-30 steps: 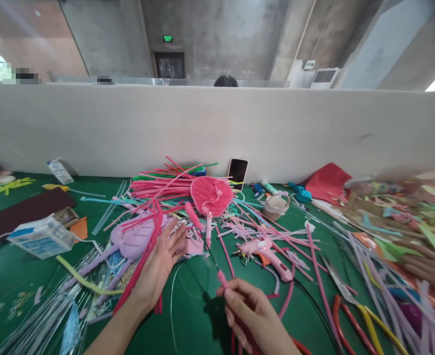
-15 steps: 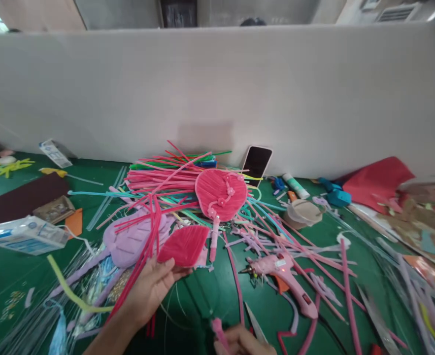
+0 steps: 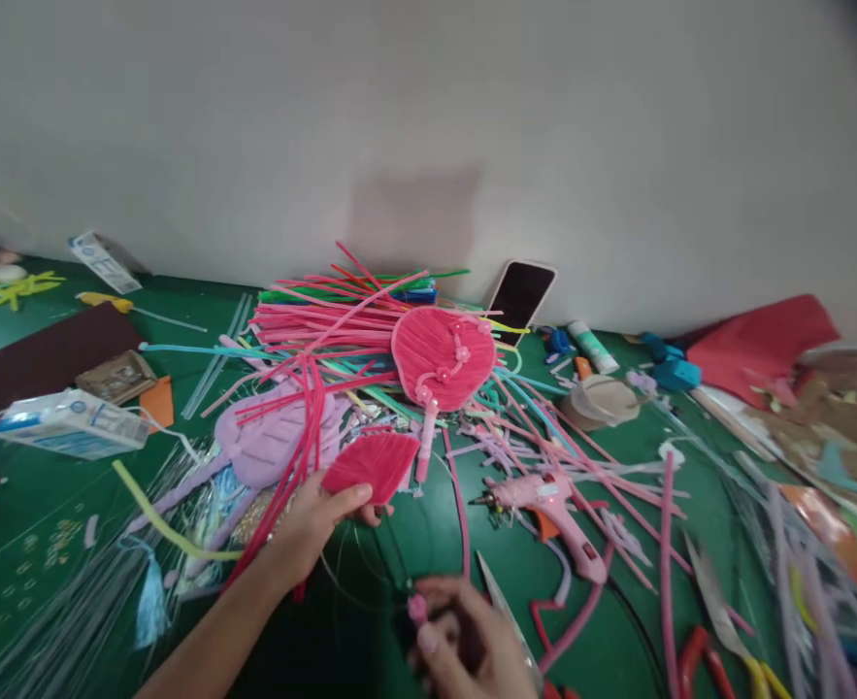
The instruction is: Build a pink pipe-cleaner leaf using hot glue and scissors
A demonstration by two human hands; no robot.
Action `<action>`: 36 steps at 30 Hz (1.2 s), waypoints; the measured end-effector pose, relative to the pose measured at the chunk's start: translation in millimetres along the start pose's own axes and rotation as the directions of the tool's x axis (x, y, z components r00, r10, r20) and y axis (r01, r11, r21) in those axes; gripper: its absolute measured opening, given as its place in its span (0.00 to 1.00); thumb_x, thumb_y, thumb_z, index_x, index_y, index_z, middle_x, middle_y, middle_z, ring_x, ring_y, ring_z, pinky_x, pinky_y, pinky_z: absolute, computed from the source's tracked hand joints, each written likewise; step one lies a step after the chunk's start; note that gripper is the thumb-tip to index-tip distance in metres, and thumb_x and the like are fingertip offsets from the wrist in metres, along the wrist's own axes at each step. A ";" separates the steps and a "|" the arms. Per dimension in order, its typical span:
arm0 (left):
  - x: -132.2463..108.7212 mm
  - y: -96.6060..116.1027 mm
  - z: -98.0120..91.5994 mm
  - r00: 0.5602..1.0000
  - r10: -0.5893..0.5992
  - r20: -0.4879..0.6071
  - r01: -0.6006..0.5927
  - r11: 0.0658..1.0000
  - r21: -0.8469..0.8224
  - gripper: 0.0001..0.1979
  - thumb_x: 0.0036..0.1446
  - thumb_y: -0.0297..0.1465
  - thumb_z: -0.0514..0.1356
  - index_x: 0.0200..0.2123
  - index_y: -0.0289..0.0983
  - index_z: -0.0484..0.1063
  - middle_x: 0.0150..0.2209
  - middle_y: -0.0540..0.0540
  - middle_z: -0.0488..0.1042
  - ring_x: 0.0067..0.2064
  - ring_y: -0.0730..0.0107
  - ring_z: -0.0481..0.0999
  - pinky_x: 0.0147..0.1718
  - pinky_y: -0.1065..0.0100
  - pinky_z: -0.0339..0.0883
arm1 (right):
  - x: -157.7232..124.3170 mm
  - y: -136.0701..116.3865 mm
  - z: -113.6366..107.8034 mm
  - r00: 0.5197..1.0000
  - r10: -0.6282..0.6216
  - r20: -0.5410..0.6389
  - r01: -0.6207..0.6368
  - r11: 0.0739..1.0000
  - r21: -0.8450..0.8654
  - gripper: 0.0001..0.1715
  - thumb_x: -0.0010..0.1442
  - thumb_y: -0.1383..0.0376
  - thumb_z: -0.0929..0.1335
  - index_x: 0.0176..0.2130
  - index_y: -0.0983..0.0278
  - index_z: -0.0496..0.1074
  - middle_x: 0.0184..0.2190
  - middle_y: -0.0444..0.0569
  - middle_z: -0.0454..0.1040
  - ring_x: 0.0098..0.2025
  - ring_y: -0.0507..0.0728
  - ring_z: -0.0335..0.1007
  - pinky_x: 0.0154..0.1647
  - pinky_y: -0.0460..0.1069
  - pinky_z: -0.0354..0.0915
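Note:
My left hand [image 3: 308, 524] is closed on the edge of a red fan-shaped piece [image 3: 374, 464], which looks made of fuzzy stems laid side by side. Low in the middle, my right hand [image 3: 476, 646] pinches a small pink fuzzy piece [image 3: 417, 609] with a dark wire or stem at its tip. Beyond both hands, a round red fan [image 3: 443, 359] with a pink handle and pink beads lies on piled stems. Loose red stems [image 3: 312, 417] pass beside my left wrist. A purple fan-like piece [image 3: 268, 437] lies to the left.
A pink glue gun [image 3: 555, 515] lies right of centre, its cord trailing forward. Scissors [image 3: 715, 592] and another pointed blade [image 3: 497, 587] are near my right hand. A phone [image 3: 521, 296] leans on the partition [image 3: 617, 175]. A cup [image 3: 603, 400] and white boxes [image 3: 71, 424] stand farther off.
My right hand has moved up and slightly left with the pink piece, and more of it shows. My left hand still holds the red piece. The view has tilted down.

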State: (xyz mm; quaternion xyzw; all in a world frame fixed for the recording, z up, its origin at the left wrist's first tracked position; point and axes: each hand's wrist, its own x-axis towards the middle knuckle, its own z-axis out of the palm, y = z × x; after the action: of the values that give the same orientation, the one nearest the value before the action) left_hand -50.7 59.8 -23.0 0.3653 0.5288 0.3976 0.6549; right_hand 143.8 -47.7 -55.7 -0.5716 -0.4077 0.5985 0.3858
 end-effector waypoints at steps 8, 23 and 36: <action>-20.2 10.2 16.0 0.999 0.037 0.039 -0.040 0.996 0.083 0.10 0.49 0.36 0.70 0.26 0.34 0.80 0.26 0.45 0.81 0.30 0.66 0.79 0.32 0.70 0.72 | -5.4 -52.9 -22.3 0.619 -0.725 -0.303 0.539 0.672 -0.508 0.12 0.60 0.68 0.70 0.45 0.58 0.72 0.41 0.50 0.70 0.43 0.57 0.71 0.44 0.54 0.70; -78.8 8.2 57.0 0.982 0.175 -0.072 -0.174 0.985 0.019 0.10 0.45 0.33 0.72 0.29 0.34 0.80 0.25 0.47 0.81 0.28 0.68 0.78 0.22 0.74 0.70 | -33.5 -73.5 12.6 0.496 -0.855 -0.154 0.403 0.384 -0.831 0.04 0.60 0.66 0.71 0.35 0.60 0.79 0.43 0.53 0.69 0.47 0.63 0.60 0.46 0.60 0.60; -75.6 14.2 65.9 0.987 0.144 -0.077 -0.124 0.967 0.222 0.11 0.40 0.34 0.73 0.25 0.34 0.79 0.21 0.51 0.77 0.23 0.71 0.73 0.24 0.72 0.68 | -47.8 -75.9 14.3 0.565 -0.807 -0.169 0.293 0.388 -0.874 0.08 0.64 0.65 0.68 0.40 0.62 0.78 0.47 0.57 0.70 0.50 0.66 0.61 0.43 0.60 0.59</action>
State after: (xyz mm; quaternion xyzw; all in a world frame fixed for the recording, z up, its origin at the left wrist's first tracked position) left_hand 2.7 -6.7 31.6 0.4506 0.5729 0.3974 0.5575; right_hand 131.5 -64.7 32.7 -0.6442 -0.6564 -0.0184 0.3922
